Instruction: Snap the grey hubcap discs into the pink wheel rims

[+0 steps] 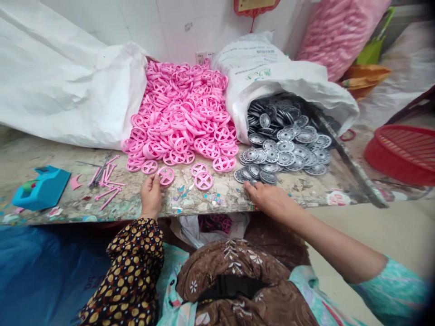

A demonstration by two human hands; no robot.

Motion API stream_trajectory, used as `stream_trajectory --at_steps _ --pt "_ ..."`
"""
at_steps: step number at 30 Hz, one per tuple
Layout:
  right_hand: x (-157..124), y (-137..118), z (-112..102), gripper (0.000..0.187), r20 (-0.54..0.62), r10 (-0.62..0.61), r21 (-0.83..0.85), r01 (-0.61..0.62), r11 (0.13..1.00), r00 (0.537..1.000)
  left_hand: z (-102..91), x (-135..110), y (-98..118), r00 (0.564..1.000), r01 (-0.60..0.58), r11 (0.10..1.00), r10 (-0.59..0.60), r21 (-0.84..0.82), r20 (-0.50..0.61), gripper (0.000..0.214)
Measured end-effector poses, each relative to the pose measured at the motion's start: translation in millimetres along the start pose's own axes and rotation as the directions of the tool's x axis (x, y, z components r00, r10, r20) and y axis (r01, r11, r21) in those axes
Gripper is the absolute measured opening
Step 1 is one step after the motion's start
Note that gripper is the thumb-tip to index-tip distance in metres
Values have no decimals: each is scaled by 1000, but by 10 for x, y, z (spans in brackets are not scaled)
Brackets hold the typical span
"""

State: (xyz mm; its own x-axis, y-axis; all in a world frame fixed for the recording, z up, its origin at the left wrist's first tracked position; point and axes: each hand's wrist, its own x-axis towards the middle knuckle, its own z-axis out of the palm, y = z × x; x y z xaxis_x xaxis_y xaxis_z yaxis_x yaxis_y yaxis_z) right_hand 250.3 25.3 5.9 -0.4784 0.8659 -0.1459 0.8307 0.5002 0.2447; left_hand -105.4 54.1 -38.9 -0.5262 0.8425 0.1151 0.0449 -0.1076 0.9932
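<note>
Your left hand (151, 195) has its fingers pinched on a pink wheel (166, 175) by the table (299, 188) edge. Right hand (268, 199) fingertips sit together at a silver disc (253, 182), grip unclear. Bump that heap (285, 156) and discs could slide off.

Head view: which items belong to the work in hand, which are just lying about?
In hand: pink wheel in left hand; silver hubcaps at right hand; pink wheel pile.
Lying about: blue toy part, pink rods, red basket.
</note>
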Motion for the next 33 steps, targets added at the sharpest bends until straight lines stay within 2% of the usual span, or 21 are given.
stream_trajectory --at_steps 3,5,7,8,10,11,13,15,17,19,22,24,27,30,32,33 --pt "-16 74 -77 41 -169 63 78 -51 996 984 27 -114 152 990 141 952 -141 -271 19 27" --pt "-6 17 -183 32 -364 137 262 -40 964 921 109 -289 274 959 283 876 -262 -391 107 23" --pt "45 -139 -321 28 -526 237 515 84 853 816 247 -530 397 898 439 787 -361 -434 253 20" --pt "87 -245 -389 27 -558 287 627 169 760 779 327 -660 454 854 515 746 -403 -423 329 19" --pt "185 -474 -485 25 -576 350 745 298 597 738 478 -902 548 783 606 687 -425 -402 454 18" --pt "231 -583 -505 24 -583 361 763 339 551 728 538 -1001 580 761 629 668 -423 -399 492 18" --pt "289 -760 -488 22 -588 323 767 384 515 742 611 -1137 615 750 637 656 -408 -405 520 18" --pt "289 -862 -427 20 -589 274 757 399 518 760 621 -1195 619 760 618 682 -391 -391 519 19" --pt "252 -884 -376 20 -582 269 757 390 525 767 595 -1208 610 763 596 723 -376 -349 526 21" --pt "212 -841 -372 25 -544 284 789 364 495 790 567 -1207 607 757 583 753 -368 -305 540 22" --pt "184 -735 -443 31 -415 204 869 320 377 887 561 -1218 620 751 557 789 -346 -258 562 25" --pt "181 -701 -488 25 -341 136 913 293 286 930 578 -1238 627 751 519 828 -320 -215 578 29" --pt "184 -753 -467 18 -256 167 963 235 135 952 596 -1272 615 770 442 886 -293 -142 567 32" --pt "203 -863 -336 15 -182 220 980 196 -40 958 571 -1282 581 774 418 905 -308 -82 553 30" --pt "210 -913 -219 15 -141 203 985 158 -72 969 516 -1262 546 736 429 903 -337 -20 588 29" --pt "202 -927 -161 16 -120 184 991 129 -39 976 477 -1242 523 706 423 906 -350 30 616 28"
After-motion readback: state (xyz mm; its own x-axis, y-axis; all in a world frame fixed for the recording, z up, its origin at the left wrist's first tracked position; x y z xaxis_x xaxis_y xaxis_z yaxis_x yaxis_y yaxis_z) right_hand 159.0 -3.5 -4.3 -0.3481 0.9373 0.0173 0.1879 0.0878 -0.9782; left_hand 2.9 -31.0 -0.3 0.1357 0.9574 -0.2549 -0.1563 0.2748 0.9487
